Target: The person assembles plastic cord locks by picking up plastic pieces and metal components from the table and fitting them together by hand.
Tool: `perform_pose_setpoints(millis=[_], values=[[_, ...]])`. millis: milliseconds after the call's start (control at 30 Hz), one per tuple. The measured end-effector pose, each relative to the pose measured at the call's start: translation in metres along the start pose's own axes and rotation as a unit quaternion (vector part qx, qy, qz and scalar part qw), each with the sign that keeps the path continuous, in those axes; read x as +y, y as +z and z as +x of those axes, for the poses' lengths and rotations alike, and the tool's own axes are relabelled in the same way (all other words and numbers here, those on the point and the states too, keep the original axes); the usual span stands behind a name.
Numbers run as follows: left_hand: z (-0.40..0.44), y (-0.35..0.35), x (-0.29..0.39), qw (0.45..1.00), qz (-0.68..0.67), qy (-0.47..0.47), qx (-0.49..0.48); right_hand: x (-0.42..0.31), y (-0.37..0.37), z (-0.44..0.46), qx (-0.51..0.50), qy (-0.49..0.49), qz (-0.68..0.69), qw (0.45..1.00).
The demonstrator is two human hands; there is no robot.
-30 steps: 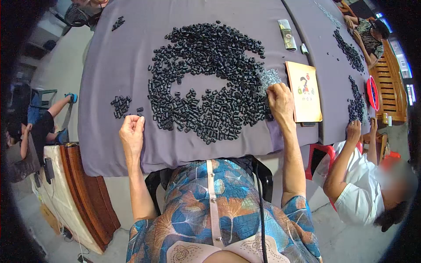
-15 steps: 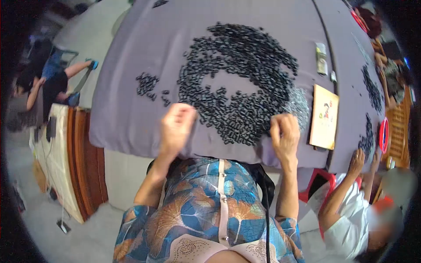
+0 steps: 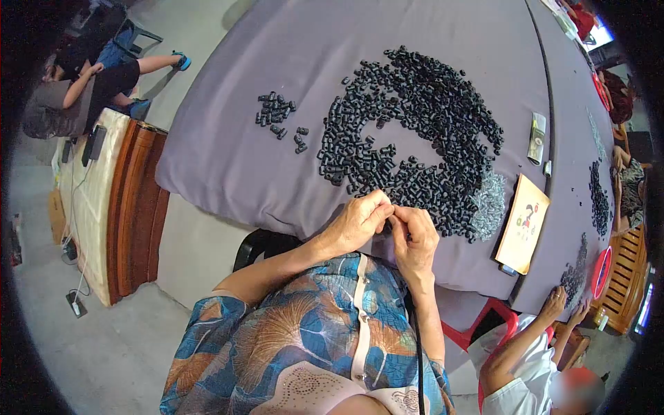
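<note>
My left hand [image 3: 356, 223] and my right hand [image 3: 415, 238] meet at the near edge of a large pile of small black cylindrical pieces [image 3: 449, 104]. Thumbs and fingertips are pinched together, tip to tip. Whatever sits between them is too small or too covered to make out. To the right of the pile lies a heap of small clear pieces [image 3: 490, 204]. A separate little group of black pieces [image 3: 275, 111] rests off to the left on the grey cloth [image 3: 228, 138].
A tan booklet [image 3: 523, 225] and a narrow packet [image 3: 537, 138] lie right of the heaps. At the lower right a person in white [image 3: 519, 366] works at another black pile [image 3: 574, 270] near a red basket [image 3: 600, 272]. A wooden cabinet [image 3: 135, 214] stands left.
My hands were apart, one on each side of the pile's near edge; now they have come together at the fingertips. The camera view has shifted and turned slightly.
</note>
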State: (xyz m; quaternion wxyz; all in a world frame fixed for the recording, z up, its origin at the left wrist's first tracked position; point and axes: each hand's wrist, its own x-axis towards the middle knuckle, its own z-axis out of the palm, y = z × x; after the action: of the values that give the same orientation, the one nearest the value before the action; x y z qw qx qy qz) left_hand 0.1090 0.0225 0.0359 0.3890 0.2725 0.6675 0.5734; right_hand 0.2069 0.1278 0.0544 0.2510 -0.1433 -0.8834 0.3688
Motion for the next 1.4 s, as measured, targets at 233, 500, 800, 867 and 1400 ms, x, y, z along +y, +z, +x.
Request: perform_pose_setpoints(millis=[233, 500, 800, 867, 1400], values=[[0.029, -0.028, 0.011, 0.958, 0.19, 0.175, 0.128, 0.004, -0.006, -0.002, 0.015, 0.083, 0.033, 0.996], [0.094, -0.055, 0.013, 0.873, 0.415, 0.144, 0.21, 0.009, -0.002, -0.017, 0.015, 0.053, 0.05, 0.997], [0.123, -0.04, 0.016, 0.82, 0.53, 0.099, 0.19, 0.011, -0.006, -0.025, 0.006, 0.068, 0.04, 0.997], [0.125, -0.039, 0.013, 0.822, 0.528, 0.106, 0.188, 0.012, -0.005, -0.026, 0.009, 0.064, 0.037, 0.997], [0.118, -0.046, 0.009, 0.864, 0.456, 0.143, 0.16, 0.013, -0.002, -0.025, -0.007, 0.049, 0.017, 0.999]])
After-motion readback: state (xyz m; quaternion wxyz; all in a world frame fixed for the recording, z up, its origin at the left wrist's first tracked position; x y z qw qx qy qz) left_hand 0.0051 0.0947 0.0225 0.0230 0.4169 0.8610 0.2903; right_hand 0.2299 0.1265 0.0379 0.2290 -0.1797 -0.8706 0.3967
